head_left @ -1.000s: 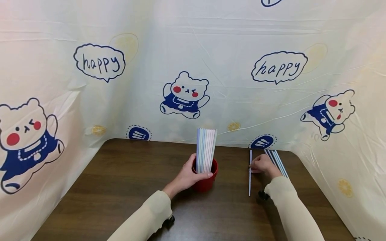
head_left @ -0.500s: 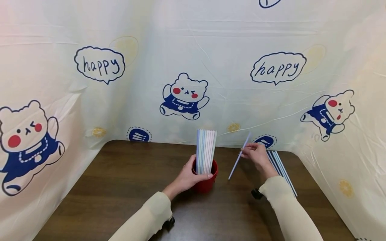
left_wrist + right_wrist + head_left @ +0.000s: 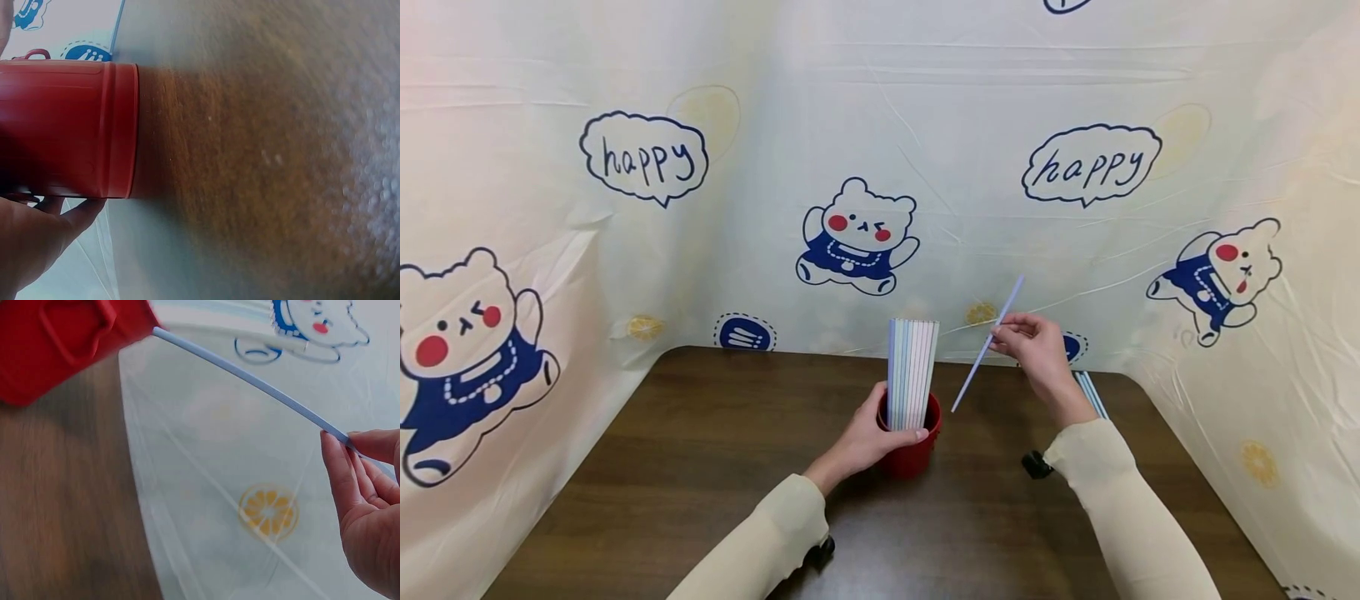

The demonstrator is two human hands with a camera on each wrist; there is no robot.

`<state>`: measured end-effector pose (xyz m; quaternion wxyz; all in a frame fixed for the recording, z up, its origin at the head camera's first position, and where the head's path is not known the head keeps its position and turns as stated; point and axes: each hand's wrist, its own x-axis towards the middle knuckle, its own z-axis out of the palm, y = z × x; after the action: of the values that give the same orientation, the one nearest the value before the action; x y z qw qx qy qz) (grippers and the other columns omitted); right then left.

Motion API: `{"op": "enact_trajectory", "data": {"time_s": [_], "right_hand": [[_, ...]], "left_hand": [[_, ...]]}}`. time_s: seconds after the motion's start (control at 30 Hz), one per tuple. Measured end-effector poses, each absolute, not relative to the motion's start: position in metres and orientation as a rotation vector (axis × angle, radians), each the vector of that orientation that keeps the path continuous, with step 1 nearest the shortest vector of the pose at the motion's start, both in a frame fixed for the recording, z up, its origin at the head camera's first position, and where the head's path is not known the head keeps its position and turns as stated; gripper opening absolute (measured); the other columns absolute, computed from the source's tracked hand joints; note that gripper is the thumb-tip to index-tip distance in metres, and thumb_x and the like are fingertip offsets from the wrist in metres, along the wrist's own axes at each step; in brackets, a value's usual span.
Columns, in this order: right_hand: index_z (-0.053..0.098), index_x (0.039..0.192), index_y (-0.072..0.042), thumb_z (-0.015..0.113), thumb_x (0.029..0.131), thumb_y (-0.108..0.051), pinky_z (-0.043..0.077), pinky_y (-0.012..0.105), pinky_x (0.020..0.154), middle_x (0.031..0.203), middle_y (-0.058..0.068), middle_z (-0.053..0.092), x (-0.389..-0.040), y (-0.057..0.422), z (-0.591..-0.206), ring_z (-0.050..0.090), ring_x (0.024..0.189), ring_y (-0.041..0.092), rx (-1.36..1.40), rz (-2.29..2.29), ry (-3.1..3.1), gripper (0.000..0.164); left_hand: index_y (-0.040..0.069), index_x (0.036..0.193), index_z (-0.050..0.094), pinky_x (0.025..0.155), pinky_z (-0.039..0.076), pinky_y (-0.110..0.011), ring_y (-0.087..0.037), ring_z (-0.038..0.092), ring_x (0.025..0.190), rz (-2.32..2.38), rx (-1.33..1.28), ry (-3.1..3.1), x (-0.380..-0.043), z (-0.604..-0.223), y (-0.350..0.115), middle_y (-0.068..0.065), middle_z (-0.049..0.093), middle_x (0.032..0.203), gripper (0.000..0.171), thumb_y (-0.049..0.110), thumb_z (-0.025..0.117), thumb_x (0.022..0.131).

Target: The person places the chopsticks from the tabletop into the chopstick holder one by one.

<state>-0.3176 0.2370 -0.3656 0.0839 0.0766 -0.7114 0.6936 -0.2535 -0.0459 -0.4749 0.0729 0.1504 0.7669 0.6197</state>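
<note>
My left hand [image 3: 859, 442] grips a small red bucket [image 3: 910, 458], with the thumb across its rim and the fingers on the far side. A close bundle of pastel blue, green, white and pink sticks [image 3: 913, 371] stands upright in it. My right hand [image 3: 1041, 354] pinches a slim pale blue stick [image 3: 244, 376] between thumb and fingertips, in the air to the right of the bucket. That stick is tilted, its lower end towards the bucket. In the left wrist view the bucket's red wall [image 3: 56, 128] shows, its base on the table.
Several more sticks [image 3: 1092, 396] lie on the dark wooden table [image 3: 700, 467] at the back right, partly hidden by my right forearm. A pale printed curtain [image 3: 970, 192] hangs behind the table and at both sides.
My right hand has lifted the pale blue stick off the table, tilted it, and moved it up and left towards the bucket. The left hand has stayed on the bucket.
</note>
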Motion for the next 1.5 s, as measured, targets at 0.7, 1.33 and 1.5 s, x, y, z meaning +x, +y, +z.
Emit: {"op": "enact_trajectory", "data": {"time_s": [0.7, 1.33, 1.5], "right_hand": [[0.068, 0.101, 0.004, 0.076, 0.092, -0.004, 0.061, 0.032, 0.072, 0.093, 0.019, 0.073, -0.304, 0.19, -0.388, 0.072, 0.084, 0.041, 0.685, 1.522, -2.505, 0.015], [0.07, 0.105, -0.007, 0.078, 0.092, -0.014, 0.06, 0.035, 0.08, 0.099, 0.007, 0.071, -0.293, 0.177, -0.413, 0.068, 0.086, 0.019, 0.678, 1.365, -2.682, 0.017], [0.069, 0.114, -0.003, 0.074, 0.096, -0.02, 0.058, 0.035, 0.083, 0.104, 0.008, 0.072, -0.298, 0.189, -0.407, 0.068, 0.092, 0.02, 0.663, 1.376, -2.681, 0.026]], "left_hand": [[0.028, 0.151, 0.035, 0.11, 0.042, -0.06, -0.026, 0.051, 0.133, 1.882, 0.463, 2.292, -0.253, -0.475, -0.044, 0.001, 0.049, 0.149, 0.083, 0.036, 0.083, 0.085], [0.026, 0.153, 0.032, 0.108, 0.043, -0.062, -0.029, 0.052, 0.133, 1.891, 0.446, 2.289, -0.254, -0.479, -0.045, -0.003, 0.048, 0.15, 0.083, 0.034, 0.082, 0.087], [0.025, 0.153, 0.033, 0.108, 0.043, -0.061, -0.029, 0.051, 0.133, 1.88, 0.444, 2.293, -0.254, -0.477, -0.045, -0.003, 0.048, 0.15, 0.083, 0.035, 0.082, 0.086]]}}
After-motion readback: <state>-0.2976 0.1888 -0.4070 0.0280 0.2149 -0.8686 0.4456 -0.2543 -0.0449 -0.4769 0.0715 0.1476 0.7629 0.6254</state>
